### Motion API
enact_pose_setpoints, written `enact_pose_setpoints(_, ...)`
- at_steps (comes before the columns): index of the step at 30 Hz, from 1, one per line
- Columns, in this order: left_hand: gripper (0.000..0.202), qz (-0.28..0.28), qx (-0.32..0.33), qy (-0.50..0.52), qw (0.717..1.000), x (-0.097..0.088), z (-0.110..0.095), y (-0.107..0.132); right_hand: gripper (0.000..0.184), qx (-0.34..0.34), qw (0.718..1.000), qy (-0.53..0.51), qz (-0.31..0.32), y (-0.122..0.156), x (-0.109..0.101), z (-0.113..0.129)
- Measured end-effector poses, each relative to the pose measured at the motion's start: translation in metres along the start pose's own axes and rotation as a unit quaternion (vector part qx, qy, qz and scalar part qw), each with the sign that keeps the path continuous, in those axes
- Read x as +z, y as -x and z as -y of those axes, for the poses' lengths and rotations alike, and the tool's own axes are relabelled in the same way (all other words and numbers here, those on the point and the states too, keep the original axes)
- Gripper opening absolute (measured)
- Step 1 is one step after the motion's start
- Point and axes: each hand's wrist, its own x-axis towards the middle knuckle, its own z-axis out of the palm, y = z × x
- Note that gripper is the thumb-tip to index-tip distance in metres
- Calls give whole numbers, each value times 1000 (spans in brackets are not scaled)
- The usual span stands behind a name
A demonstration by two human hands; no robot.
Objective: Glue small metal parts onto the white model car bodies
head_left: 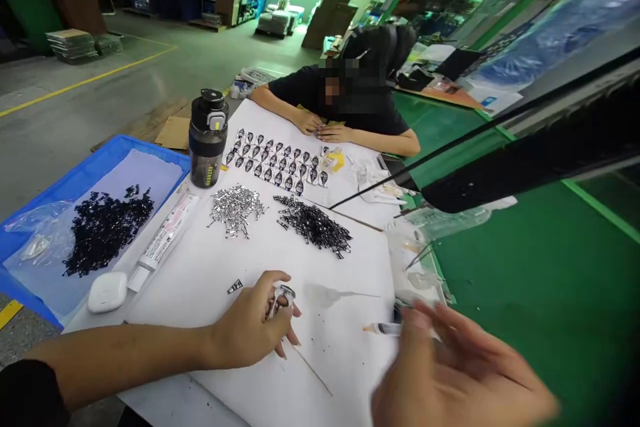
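My left hand (257, 323) is closed around several small shiny silver metal pieces (283, 295), held between thumb and fingers above the white table. One small black part (235, 286) lies just left of it. A thin stick (315, 372) rests on the paper below my fingers. At the lower right is my right hand (460, 367), smeared by motion. A syringe with an orange tip (383, 328) shows at its thumb side; whether my fingers grip it is hidden. Beyond my left hand are a pile of silver pieces (237, 210) and a pile of black parts (317, 225).
A blue tray (165, 150) with black parts (107, 227), a white earbud case (107, 291), a long box (167, 233) and a dark bottle (207, 140) are at left. Rows of small parts (277, 160) lie before a co-worker (360, 87). A black bar (540, 153) juts in from the right.
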Motion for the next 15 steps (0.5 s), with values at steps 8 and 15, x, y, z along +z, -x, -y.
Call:
enact_pose_setpoints(8,41,6,-18,4,1000,0,-5,1,77,-54,997,41,45,46,32,-3)
enact_pose_setpoints(15,45,6,-26,10,1000,0,-4,2,47,145,966,75,200,25,16,-13)
